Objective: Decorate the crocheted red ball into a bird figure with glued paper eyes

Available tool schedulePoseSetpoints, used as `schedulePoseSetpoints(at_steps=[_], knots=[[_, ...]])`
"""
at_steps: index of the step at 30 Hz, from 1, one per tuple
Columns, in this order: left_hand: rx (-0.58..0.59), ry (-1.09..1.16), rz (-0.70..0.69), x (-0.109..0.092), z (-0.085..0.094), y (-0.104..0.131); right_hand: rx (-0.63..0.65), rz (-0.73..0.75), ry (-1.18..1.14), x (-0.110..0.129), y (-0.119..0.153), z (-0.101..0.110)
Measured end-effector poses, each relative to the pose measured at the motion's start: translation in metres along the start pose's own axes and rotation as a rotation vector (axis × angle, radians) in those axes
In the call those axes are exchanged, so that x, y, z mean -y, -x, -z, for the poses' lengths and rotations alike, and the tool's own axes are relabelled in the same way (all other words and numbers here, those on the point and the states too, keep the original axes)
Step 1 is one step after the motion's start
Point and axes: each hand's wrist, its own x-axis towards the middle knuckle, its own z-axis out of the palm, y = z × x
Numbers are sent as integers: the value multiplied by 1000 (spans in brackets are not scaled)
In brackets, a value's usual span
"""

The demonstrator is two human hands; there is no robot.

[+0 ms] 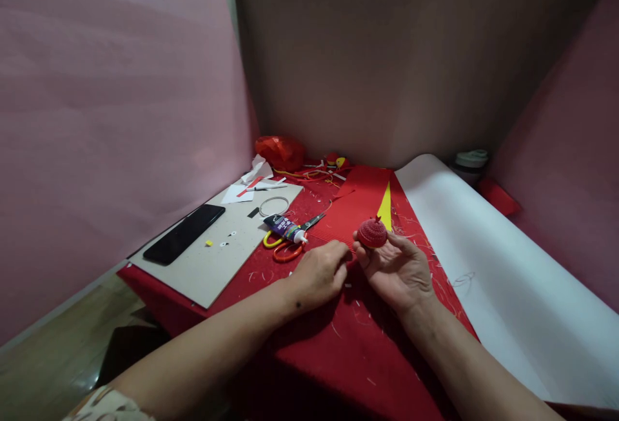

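Inside the near edge of the red table [338, 337], the right hand [399, 273] is gripping a red ornament [372, 233] low, presumably leaving its top exposed, while the left hand [322, 273] is curling, any hold unclear.

- ok so there's a black, flat, rectangular phone [184, 234] lying on a pale grey stiff board [232, 266], over by its left edge
- a thin, grey, metal-looking ring [274, 197] on that same board, right next to a small flat black strip [253, 213]
- white paper [235, 195] at the far end, plus a crumpled white sheet [258, 168] just behind it
- a bunched-up, shiny red plastic bag [280, 150] in the far left corner
- big smooth white sheet [503, 273], curving along the right side
- dark tub with a pale green top [472, 160], back right
- pink sheeting [120, 86] on the left, greyish-brown wall [377, 60] behind
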Motion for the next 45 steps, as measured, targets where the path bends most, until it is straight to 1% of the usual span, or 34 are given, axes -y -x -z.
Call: schedulePoseSetpoints(at_steps=[1,3,6,8,9,10,12,16,18,21,24,27,29,32,34,36,39,42,45], knots=[[-16,-9,52,3,8,2,-14,10,-2,1,1,0],[-67,-66,198,15,31,5,-42,25,-8,2,2,-1],[-135,-220,449,45,68,5,-42,32,-7,3,2,-2],[-129,-310,585,64,85,2,-19,28,2,2,1,-3],[-112,-339,631,71,89,-1,-9,25,7,1,1,-3],[-98,-359,662,75,90,-4,-2,20,12,1,0,-3],[-79,-377,712,78,86,-11,9,18,19,1,-1,-2],[-97,-367,775,67,71,-23,29,18,30,1,-2,2],[-124,-347,797,63,67,-29,37,10,32,1,-1,3],[-178,-291,842,62,65,-35,54,2,31,1,0,3],[-239,-207,889,68,64,-40,69,-16,37,1,1,3],[-301,-99,930,76,63,-41,63,-2,22,1,2,3],[-332,8,947,83,62,-40,53,11,5,2,1,4],[-360,241,948,89,62,-37,39,18,-10,4,0,4],[-385,427,928,90,64,-36,29,20,-25,4,-1,3],[-419,620,881,85,67,-37,21,20,-45,4,-1,2],[-483,900,769,70,71,-45,13,28,-75,4,-1,1],[-554,1152,651,48,72,-54,6,43,-102,4,-1,-1],[-602,1352,558,25,68,-57,-8,52,-124,5,-2,-2]])
